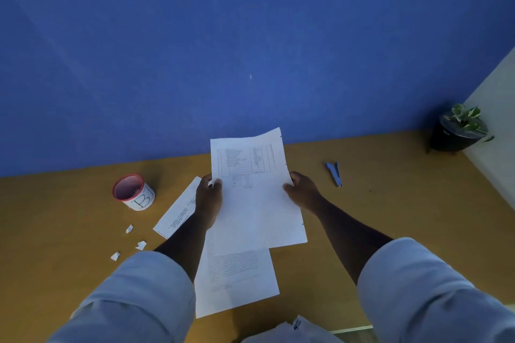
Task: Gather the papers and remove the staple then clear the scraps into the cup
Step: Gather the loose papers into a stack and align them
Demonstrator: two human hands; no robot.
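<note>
Both hands hold a printed white sheet [255, 195] lifted off the wooden desk [390, 203]. My left hand [208, 198] pinches its left edge and my right hand [302, 189] grips its right edge. A second printed sheet [237, 278] lies flat on the desk beneath it. A third sheet [178, 211] lies slanted to the left, partly under my left forearm. Three small white paper scraps [129, 229] [141, 245] [115, 256] lie at the left. A red-rimmed white cup [133, 192] marked "B" stands behind them. A blue staple remover [334, 172] lies to the right.
A blue wall [250, 50] rises directly behind the desk. A black pot with a green plant [458, 131] stands in the far right corner, next to a pale side wall. A white item [295, 328] shows at the near desk edge.
</note>
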